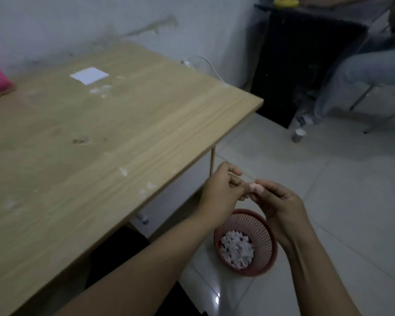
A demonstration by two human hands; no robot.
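Left hand (221, 190) and right hand (281, 201) pinch a paper scrap (256, 187) over the basket (269, 236) of shreds (237, 249); one sheet (89, 75) lies untorn

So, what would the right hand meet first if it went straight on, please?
Probably the left hand, its fingers just ahead of the right hand over the red basket; depth is unclear.
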